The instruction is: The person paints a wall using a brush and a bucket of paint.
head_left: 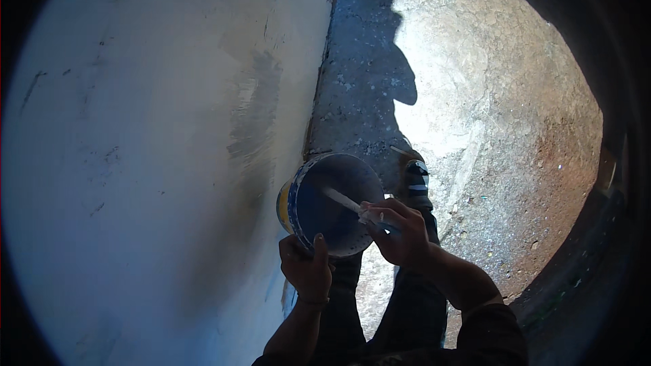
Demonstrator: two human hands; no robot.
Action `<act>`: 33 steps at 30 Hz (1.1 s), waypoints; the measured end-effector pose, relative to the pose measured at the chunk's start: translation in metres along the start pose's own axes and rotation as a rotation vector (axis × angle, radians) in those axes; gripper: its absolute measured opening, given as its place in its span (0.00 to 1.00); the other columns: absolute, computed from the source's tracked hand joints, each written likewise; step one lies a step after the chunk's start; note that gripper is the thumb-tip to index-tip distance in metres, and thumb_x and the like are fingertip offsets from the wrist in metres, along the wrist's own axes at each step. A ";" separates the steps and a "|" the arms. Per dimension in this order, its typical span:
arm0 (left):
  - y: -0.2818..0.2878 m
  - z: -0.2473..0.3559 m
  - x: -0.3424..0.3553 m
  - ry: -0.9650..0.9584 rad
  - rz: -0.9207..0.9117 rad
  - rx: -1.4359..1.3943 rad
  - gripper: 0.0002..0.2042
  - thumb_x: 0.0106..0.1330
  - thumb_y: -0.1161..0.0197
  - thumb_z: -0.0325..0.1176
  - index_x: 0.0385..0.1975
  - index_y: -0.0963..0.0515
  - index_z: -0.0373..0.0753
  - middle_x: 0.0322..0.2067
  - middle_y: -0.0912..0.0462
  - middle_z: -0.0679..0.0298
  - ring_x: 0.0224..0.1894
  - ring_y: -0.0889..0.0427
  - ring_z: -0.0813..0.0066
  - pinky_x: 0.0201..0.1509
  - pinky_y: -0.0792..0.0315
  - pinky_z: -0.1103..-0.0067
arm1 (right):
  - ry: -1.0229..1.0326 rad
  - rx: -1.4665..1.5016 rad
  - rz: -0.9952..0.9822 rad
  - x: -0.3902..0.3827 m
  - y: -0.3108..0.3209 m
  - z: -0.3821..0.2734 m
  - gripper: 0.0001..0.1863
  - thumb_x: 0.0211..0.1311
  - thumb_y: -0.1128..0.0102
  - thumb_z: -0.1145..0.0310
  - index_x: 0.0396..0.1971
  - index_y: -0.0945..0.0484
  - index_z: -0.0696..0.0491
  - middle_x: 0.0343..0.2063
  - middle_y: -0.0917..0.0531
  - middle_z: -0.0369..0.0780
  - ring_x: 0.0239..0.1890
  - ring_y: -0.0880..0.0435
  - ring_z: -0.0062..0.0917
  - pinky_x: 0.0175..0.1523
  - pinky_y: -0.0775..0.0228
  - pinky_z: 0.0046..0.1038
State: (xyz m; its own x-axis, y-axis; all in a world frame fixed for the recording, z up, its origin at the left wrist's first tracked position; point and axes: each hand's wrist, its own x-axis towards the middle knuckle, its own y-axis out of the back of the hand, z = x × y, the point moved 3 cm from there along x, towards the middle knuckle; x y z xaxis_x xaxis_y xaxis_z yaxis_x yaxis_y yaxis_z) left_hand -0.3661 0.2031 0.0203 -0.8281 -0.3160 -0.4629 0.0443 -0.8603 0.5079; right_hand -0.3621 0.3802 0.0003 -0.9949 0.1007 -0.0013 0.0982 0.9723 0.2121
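My left hand (308, 268) grips the near rim of a round bucket (292, 205), its thumb over the edge and the fingers around the outside. The bucket has a blue and yellow outer wall and is tipped so I look into its dark inside. My right hand (400, 230) is closed around a pale, whitish stick-like handle (344, 200) that slants down into the bucket. The handle's lower end fades into the dim inside, so I cannot tell what kind of tool it is. Whitish smears cover the fingers of my right hand.
A pale wall (156, 129) fills the left side, with a grey smeared patch (256, 108) and dark scuffs. Rough, spotted concrete floor (515, 95) lies to the right, sunlit beyond a shadow. My shoe (418, 179) stands just beyond the bucket, and my dark trousers show below.
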 end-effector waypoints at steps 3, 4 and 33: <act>-0.007 0.002 0.003 0.024 0.020 0.021 0.12 0.55 0.39 0.28 0.30 0.37 0.33 0.16 0.27 0.61 0.09 0.29 0.79 0.10 0.35 0.85 | 0.044 0.035 0.034 0.001 0.010 0.011 0.10 0.46 0.38 0.77 0.32 0.25 0.58 0.32 0.21 0.45 0.33 0.18 0.33 0.35 0.25 0.25; -0.007 0.003 0.004 0.042 0.025 0.025 0.12 0.55 0.40 0.28 0.31 0.38 0.33 0.18 0.27 0.60 0.09 0.29 0.78 0.10 0.35 0.85 | 0.063 0.072 0.061 0.003 0.016 0.013 0.09 0.47 0.38 0.78 0.31 0.25 0.59 0.32 0.21 0.46 0.33 0.18 0.32 0.35 0.25 0.26; 0.015 -0.005 -0.065 0.208 0.269 0.205 0.09 0.56 0.45 0.27 0.28 0.39 0.39 0.16 0.34 0.66 0.09 0.37 0.81 0.09 0.40 0.83 | -0.214 0.374 0.598 0.123 -0.064 0.144 0.05 0.51 0.43 0.76 0.28 0.26 0.59 0.26 0.24 0.44 0.29 0.21 0.35 0.32 0.31 0.26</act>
State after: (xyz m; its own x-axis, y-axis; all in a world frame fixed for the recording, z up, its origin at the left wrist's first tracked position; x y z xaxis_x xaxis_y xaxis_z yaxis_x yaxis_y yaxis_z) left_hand -0.3088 0.2085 0.0541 -0.6706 -0.6113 -0.4202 0.1141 -0.6447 0.7558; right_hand -0.4878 0.3605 -0.1547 -0.7467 0.6378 -0.1888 0.6616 0.7416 -0.1112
